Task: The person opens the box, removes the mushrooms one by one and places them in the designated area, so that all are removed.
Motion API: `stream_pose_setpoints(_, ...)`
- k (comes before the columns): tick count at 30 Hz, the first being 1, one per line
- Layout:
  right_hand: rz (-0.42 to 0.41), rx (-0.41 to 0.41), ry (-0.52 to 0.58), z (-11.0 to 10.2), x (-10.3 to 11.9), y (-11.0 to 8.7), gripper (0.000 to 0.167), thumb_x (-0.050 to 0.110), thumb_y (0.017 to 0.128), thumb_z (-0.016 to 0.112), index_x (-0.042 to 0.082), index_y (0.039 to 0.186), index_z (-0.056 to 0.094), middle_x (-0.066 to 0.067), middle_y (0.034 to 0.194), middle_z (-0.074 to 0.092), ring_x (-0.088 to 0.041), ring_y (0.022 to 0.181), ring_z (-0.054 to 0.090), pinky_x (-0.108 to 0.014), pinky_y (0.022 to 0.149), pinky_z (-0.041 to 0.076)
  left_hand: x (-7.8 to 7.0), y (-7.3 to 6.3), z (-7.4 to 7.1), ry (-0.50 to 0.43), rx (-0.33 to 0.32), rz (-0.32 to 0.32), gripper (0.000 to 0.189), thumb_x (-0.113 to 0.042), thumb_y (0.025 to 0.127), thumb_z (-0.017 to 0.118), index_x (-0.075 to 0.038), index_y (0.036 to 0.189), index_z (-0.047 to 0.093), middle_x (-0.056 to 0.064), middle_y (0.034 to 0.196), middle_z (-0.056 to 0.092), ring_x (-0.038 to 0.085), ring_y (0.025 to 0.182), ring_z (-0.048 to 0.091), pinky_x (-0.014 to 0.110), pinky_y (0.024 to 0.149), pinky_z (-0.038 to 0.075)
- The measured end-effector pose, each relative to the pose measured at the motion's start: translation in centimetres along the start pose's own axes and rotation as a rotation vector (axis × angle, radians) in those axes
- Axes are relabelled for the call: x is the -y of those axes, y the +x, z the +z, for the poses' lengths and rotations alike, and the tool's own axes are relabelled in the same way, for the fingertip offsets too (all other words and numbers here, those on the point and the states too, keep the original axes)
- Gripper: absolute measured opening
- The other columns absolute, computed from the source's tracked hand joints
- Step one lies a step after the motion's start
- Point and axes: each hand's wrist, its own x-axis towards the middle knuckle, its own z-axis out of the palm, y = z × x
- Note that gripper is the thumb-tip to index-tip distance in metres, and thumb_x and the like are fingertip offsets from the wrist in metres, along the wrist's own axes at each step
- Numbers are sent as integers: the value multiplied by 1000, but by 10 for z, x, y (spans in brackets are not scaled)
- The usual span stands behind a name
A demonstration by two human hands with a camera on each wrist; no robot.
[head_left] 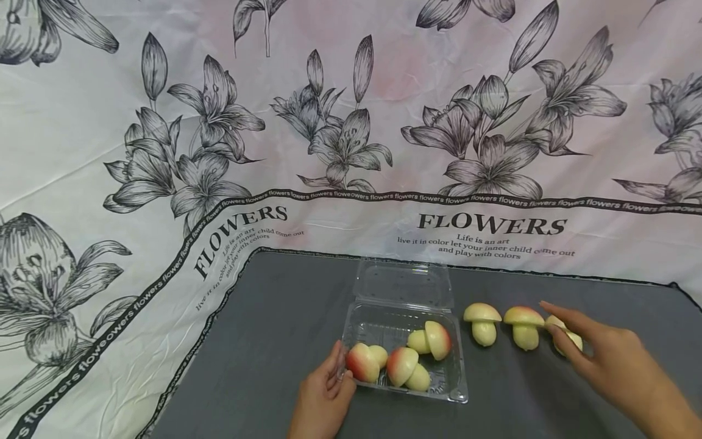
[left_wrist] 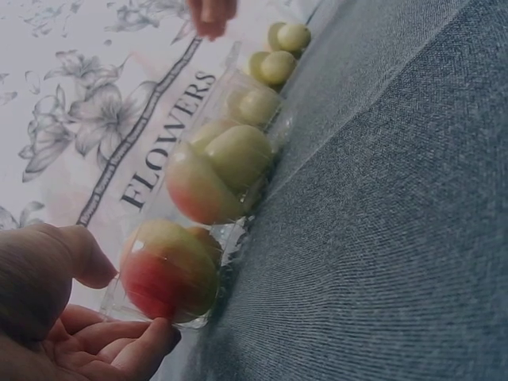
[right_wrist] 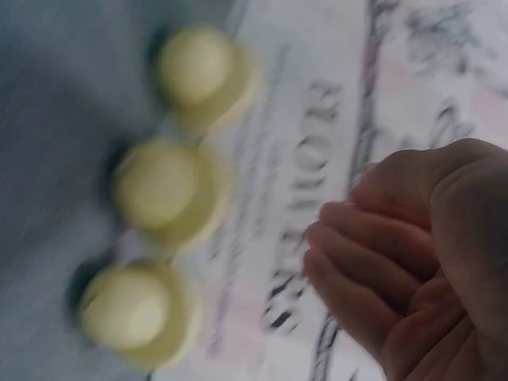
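A clear plastic clamshell box stands with its lid folded back. Inside lie three mushroom-shaped pieces with pale yellow stems: one at the front left, one at the front middle and one at the back right, their caps blushed red. My left hand pinches the box's near left corner between thumb and fingers. Right of the box, three more mushroom pieces stand in a row: left, middle and right. Over the right one hovers my right hand, holding nothing, its fingers gently bent and partly covering that piece.
A dark grey cloth covers the table. Behind it hangs a white curtain printed with flowers and lettering, its hem meeting the table's back and left edges. The raised lid reaches close to that hem.
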Motion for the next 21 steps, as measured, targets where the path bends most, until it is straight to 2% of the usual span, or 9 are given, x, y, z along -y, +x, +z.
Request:
stream_pose_setpoints(2, 44, 29, 25, -4, 14, 7, 40, 16, 96, 79, 14, 136, 73, -15, 109, 80, -30, 72, 74, -29, 56, 53, 0, 0, 0, 9, -7, 2, 62, -6, 99, 67, 11, 155, 44, 31, 149, 54, 39, 138, 54, 28, 99, 57)
stream_pose_setpoints(5, 82, 65, 50, -6, 34, 15, 37, 20, 99, 77, 12, 134, 74, -13, 114, 79, -38, 88, 76, -36, 62, 58, 1, 0, 0, 20, -12, 4, 62, -7, 99, 67, 11, 154, 44, 31, 148, 55, 40, 137, 55, 28, 98, 57)
stream_pose_setpoints(8, 75, 73, 47, -4, 52, 20, 35, 22, 99, 76, 12, 132, 75, -3, 100, 80, -18, 78, 70, -38, 58, 54, 2, 0, 0, 20, -17, 5, 62, -7, 99, 67, 11, 154, 44, 30, 148, 55, 39, 137, 55, 28, 98, 57)
stream_pose_setpoints(11, 21, 53, 50, 2, 67, 24, 35, 19, 96, 79, 12, 130, 76, 18, 71, 62, 1, 64, 43, -27, 54, 40, 4, 0, 1, 6, -21, 11, 62, -6, 99, 66, 12, 154, 44, 31, 149, 55, 39, 137, 54, 29, 99, 57)
stream_pose_setpoints(13, 7, 55, 63, 5, 76, 28, 36, 18, 95, 80, 12, 131, 76, 16, 72, 65, 3, 63, 40, -24, 56, 40, 4, 0, 2, -1, -25, 19, 62, -4, 98, 66, 13, 154, 44, 31, 149, 54, 39, 138, 54, 29, 100, 56)
stream_pose_setpoints(16, -19, 52, 82, 12, 86, 33, 39, 15, 93, 81, 10, 132, 75, 7, 85, 76, -2, 66, 54, -28, 58, 49, 3, -1, 2, 4, -30, 23, 62, -3, 98, 66, 13, 154, 43, 32, 149, 53, 39, 138, 53, 30, 100, 56)
stream_pose_setpoints(18, -33, 71, 94, 19, 91, 36, 40, 15, 93, 81, 8, 132, 74, 4, 88, 76, -2, 67, 55, -29, 60, 50, 1, -1, 2, 23, -27, 3, 64, -5, 98, 65, 12, 155, 42, 31, 151, 51, 40, 139, 52, 31, 100, 57)
stream_pose_setpoints(20, -28, 110, 110, 26, 97, 36, 42, 16, 95, 80, 8, 134, 72, 15, 69, 61, -2, 59, 51, -29, 55, 48, -1, -2, 2, 42, -21, -23, 65, -6, 99, 65, 10, 156, 41, 31, 153, 49, 41, 139, 52, 33, 100, 58)
stream_pose_setpoints(21, -15, 135, 123, 29, 100, 36, 42, 18, 96, 79, 8, 136, 71, 19, 62, 49, 2, 54, 41, -26, 52, 43, -2, -2, 2, 47, -15, -32, 65, -7, 99, 65, 10, 157, 41, 31, 154, 48, 42, 140, 51, 33, 100, 58)
